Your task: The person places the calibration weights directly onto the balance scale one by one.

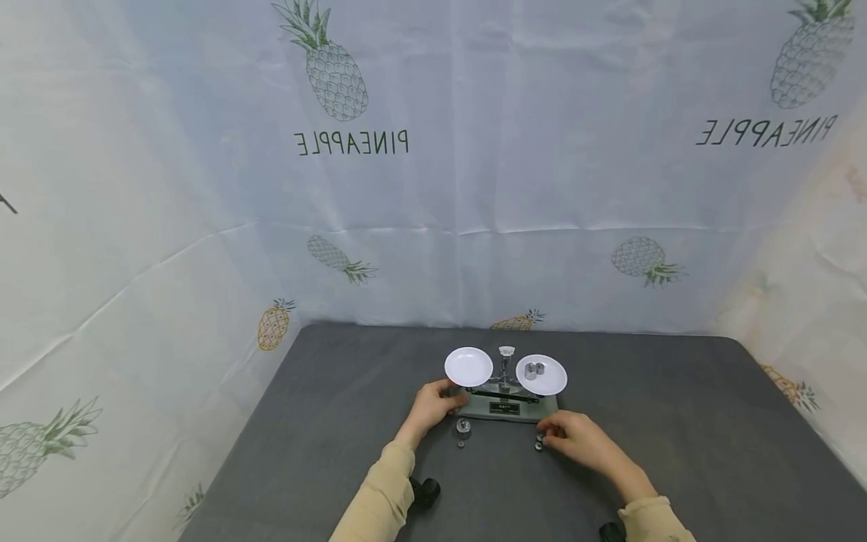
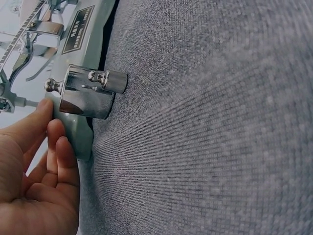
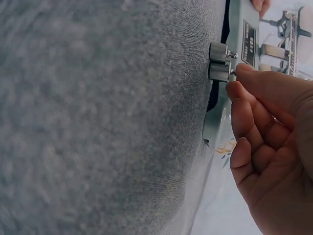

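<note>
A balance scale with a pale green base stands near the table's back edge. My left hand holds the left end of that base, thumb and fingertips against it. Just in front stand a large metal weight and a small weight. At the base's right front, my right hand pinches the knob of a metal weight between thumb and index finger, the other fingers curled. Another weight stands right beside it. The left pan is bare; two weights sit on the right pan.
The grey table stretches to both sides of the scale. A pale curtain with printed pineapples hangs right behind the table and along its sides. Black wrist straps sit at the sleeves.
</note>
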{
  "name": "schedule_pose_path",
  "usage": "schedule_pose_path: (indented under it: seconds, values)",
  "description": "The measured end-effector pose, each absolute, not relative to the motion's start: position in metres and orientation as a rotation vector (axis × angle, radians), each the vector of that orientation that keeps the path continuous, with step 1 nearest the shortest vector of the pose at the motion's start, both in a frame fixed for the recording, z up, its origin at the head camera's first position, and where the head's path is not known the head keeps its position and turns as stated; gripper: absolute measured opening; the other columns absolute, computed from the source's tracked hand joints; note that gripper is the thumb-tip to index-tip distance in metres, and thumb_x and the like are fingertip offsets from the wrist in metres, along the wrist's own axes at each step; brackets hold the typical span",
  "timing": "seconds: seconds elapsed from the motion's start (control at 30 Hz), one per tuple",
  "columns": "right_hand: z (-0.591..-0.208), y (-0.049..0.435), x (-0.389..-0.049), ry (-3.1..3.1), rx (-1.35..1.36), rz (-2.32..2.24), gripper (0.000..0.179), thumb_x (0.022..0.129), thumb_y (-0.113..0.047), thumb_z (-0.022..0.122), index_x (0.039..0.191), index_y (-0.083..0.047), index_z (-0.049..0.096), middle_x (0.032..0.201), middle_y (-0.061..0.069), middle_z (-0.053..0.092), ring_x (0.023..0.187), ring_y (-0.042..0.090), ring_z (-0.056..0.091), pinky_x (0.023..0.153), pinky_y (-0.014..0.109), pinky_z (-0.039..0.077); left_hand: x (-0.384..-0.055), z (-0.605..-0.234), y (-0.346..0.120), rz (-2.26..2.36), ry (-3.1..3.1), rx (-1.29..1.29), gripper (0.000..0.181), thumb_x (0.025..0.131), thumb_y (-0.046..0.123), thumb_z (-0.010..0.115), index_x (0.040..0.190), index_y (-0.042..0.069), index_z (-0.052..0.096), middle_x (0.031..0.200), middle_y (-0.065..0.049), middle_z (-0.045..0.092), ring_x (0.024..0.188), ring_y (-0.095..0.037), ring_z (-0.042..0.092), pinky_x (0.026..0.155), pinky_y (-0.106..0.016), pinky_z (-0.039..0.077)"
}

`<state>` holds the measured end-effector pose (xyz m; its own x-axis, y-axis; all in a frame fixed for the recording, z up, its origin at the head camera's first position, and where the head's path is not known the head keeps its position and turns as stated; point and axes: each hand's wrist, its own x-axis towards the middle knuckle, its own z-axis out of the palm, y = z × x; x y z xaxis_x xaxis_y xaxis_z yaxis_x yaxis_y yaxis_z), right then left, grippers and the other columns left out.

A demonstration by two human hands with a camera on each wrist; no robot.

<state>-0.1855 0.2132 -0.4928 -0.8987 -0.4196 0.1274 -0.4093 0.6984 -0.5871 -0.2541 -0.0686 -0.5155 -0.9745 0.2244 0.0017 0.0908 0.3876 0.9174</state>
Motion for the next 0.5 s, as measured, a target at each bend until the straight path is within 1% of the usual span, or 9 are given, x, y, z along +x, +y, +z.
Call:
schedule_pose_path:
  seconds: [0.23, 0.5]
  values:
    - [-0.4979, 0.2119, -0.1877, 2.898, -0.744, -0.971, 0.009, 0.08, -0.007, 0.068, 0.089, -0.006, 0.069, 0.074, -0.008, 0.062, 0.065, -0.007, 0.047, 0.057, 0.02, 0.042, -0.2527, -0.5146, -0.0705, 1.659, 2.503, 0.301, 0.031, 0.08, 0.019, 0.072, 0.107, 0.003, 0.067, 0.071, -0.01, 0.067, 0.058, -0.004, 0.056, 0.058, -0.022, 0.047]
    - [-0.5021, 0.2122, -0.1871, 2.876, -0.718, -0.982, 0.007, 0.079, -0.008, 0.068, 0.087, -0.008, 0.067, 0.071, -0.01, 0.06, 0.063, -0.008, 0.045, 0.056, 0.02, 0.04, -0.2517, -0.5158, -0.0696, 1.64, 2.527, 0.309, 0.029, 0.08, 0.019, 0.072, 0.105, 0.004, 0.068, 0.068, -0.011, 0.066, 0.057, -0.006, 0.055, 0.055, -0.023, 0.045]
